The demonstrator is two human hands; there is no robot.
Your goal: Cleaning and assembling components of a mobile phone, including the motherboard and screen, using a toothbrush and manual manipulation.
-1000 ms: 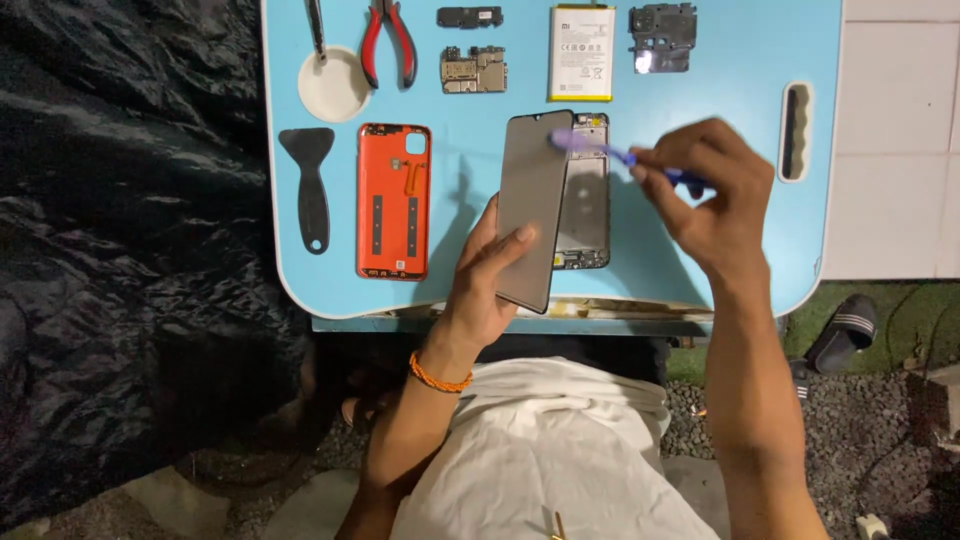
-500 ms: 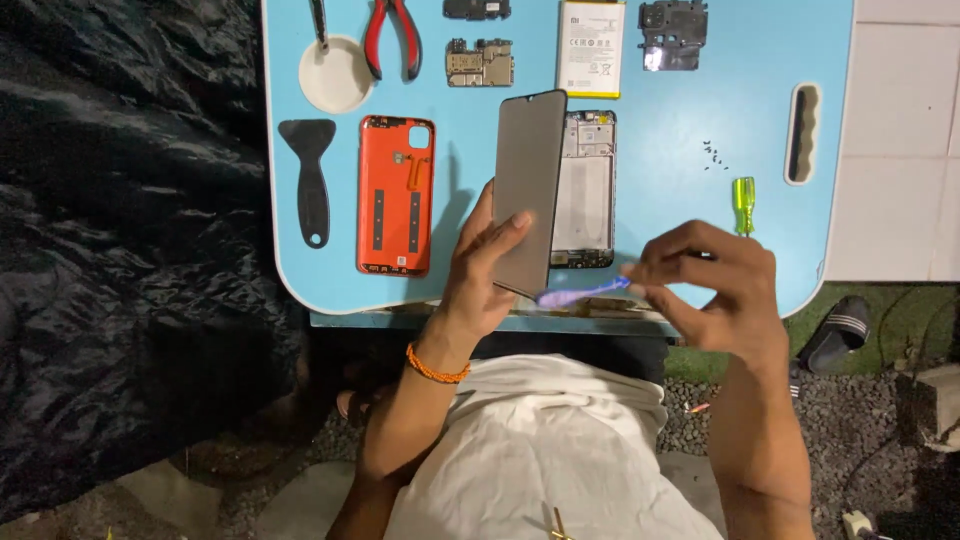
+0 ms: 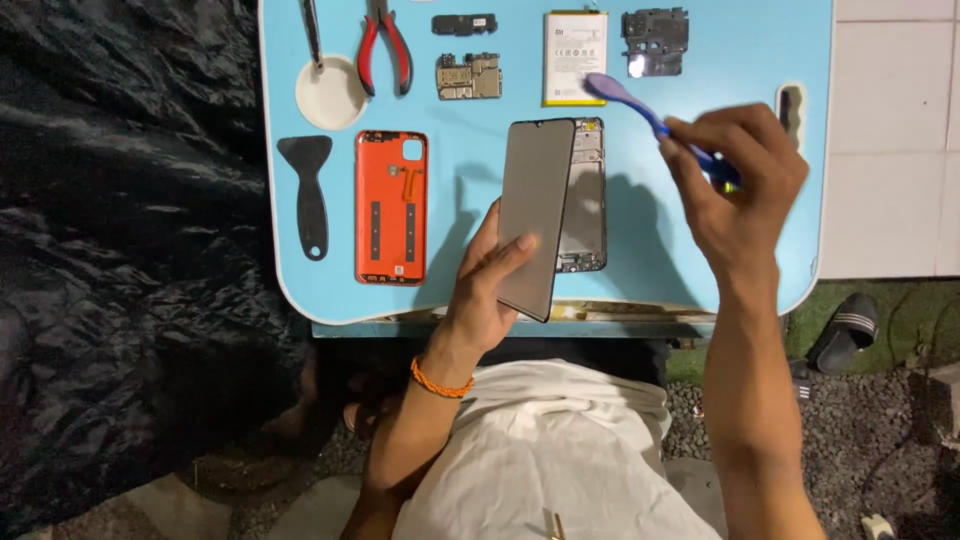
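Seen from above, the left hand (image 3: 490, 285) grips a dark phone screen panel (image 3: 535, 215) by its lower end, thumb pressed on the glass face and fingers wrapped behind, so the panel stands lifted and slightly tilted above the near edge of a light blue table (image 3: 700, 60). An orange braided band circles that wrist. The right hand (image 3: 735, 185) is closed around the handle of a purple brush (image 3: 625, 100), whose head points up and left, hovering just beside the top right corner of the panel and over a white phone battery (image 3: 575, 55). Directly behind the panel, partly hidden, lies the open phone frame (image 3: 585, 200) flat on the table. To the left lies an orange back cover (image 3: 390, 205), inner side up, then a black scraper (image 3: 308, 190). Along the far edge sit a white round dish (image 3: 330, 95), red-handled pliers (image 3: 385, 45), a small circuit board (image 3: 470, 77) and a dark inner plate (image 3: 655, 40). A black sandal (image 3: 845, 330) rests on the ground to the right.
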